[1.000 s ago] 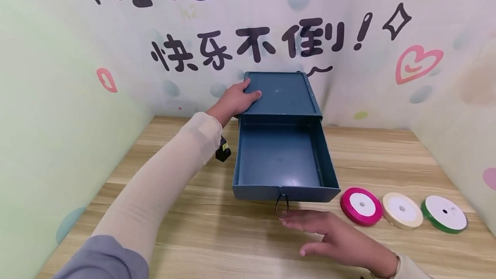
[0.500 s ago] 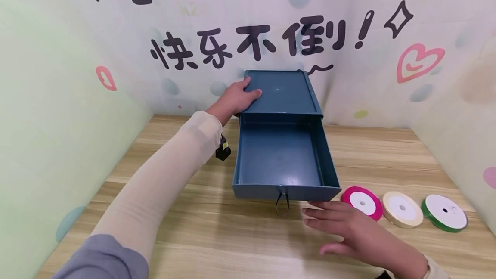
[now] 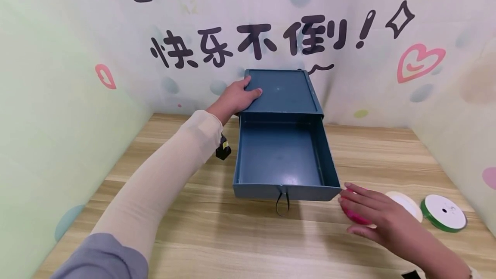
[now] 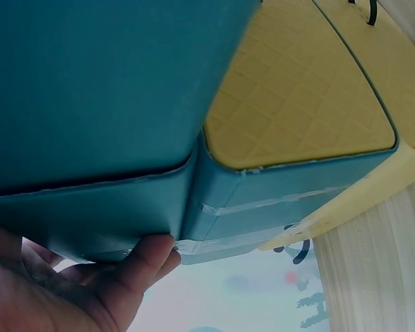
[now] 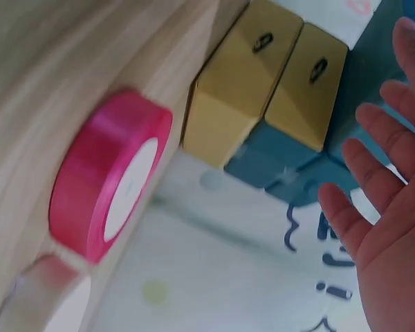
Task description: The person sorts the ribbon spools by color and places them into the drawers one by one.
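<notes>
A drawer unit (image 3: 284,91) with a blue top stands at the back of the table. Its top drawer (image 3: 279,154) is pulled out toward me, with a black loop (image 3: 282,206) on the front. My left hand (image 3: 237,97) holds the unit's left top edge, thumb on top; the left wrist view shows its fingers (image 4: 146,263) at that edge. My right hand (image 3: 387,218), fingers apart and fairly straight, hovers over the pink ribbon spool (image 5: 111,173) and partly covers it in the head view. Nothing is in its grasp.
A cream ribbon spool (image 3: 407,206) and a green ribbon spool (image 3: 443,213) lie to the right on the wooden table (image 3: 232,244). Yellow drawer fronts (image 5: 245,62) with black loops sit below the pulled-out drawer. A printed cloth wall (image 3: 193,94) rises behind.
My right hand has moved from beside the drawer's loop rightward to the pink ribbon spool. The left hand, the drawer and the spools have stayed in place.
</notes>
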Motion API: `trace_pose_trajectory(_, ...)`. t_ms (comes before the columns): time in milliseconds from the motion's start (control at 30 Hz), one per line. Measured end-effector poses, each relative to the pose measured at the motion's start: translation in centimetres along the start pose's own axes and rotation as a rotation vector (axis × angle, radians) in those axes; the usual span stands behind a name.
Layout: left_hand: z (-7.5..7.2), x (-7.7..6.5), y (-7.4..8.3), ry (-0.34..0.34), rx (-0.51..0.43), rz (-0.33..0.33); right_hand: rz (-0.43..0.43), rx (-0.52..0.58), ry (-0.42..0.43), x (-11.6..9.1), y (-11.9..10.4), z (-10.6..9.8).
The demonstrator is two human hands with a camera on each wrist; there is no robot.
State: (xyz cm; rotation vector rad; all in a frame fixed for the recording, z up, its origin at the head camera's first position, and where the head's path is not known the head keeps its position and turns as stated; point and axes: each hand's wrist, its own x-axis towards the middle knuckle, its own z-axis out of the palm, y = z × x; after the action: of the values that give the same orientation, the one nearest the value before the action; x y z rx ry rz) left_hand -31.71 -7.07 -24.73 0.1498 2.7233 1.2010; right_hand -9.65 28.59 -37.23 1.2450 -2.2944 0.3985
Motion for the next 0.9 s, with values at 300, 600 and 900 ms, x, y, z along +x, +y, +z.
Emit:
trace_pose_trajectory(300,0.0,-0.3,0.3,0.002,-0.001,-0.004,0.198,-0.054,-0.006,-2.1,1.5,-2.8)
trace_pose_trajectory(600,0.1,-0.2,0.1,0.004,-0.003,-0.008,0.156,-0.164,0.102,-5.0,5.0,-3.5)
trace_pose_trajectory(900,0.2,0.0,0.0,0.004,0.003,-0.004,0.213,-0.215,0.086,-8.7,8.5,-3.4)
